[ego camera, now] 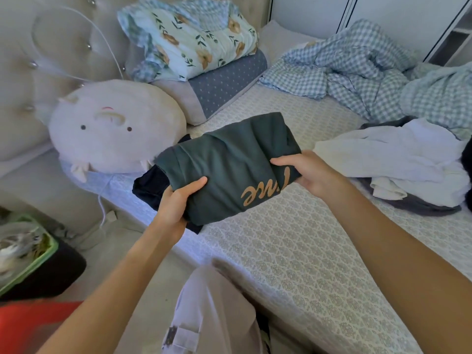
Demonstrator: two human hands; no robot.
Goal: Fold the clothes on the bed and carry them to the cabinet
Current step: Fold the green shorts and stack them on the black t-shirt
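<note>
At six o'clock, nearest: a pale trouser leg and two bare forearms reaching up and in; at eight o'clock, a green-rimmed tray on something dark, contents blurred.

Just above centre: left hand clamped on the near-left corner of the folded green shirt, thumb on top, fingers curled under and hidden; right hand pinching the right-hand edge, thumb over the gold lettering, fingers tucked beneath; both hands gripping, neither slack. Shirt lying between the two hands, long axis running from seven o'clock to one o'clock, far end away from the fingers; under it, a dark navy garment poking out at the left, touching the shirt, probably already folded. Whether the bundle sits on the patterned mattress or is held just clear of it: cannot tell.

Judging by the pile still loose, likely mid-task; next move seemingly to set down or square up, with the hands about equally near and the far end unsupported, so liable to droop.

At three o'clock: crumpled white clothes on a grey piece, unfolded. At ten o'clock: a round plush pillow. Farthest, at twelve to two o'clock: floral bedding on a dotted pillow; a rumpled gingham quilt; pale cabinet doors.
</note>
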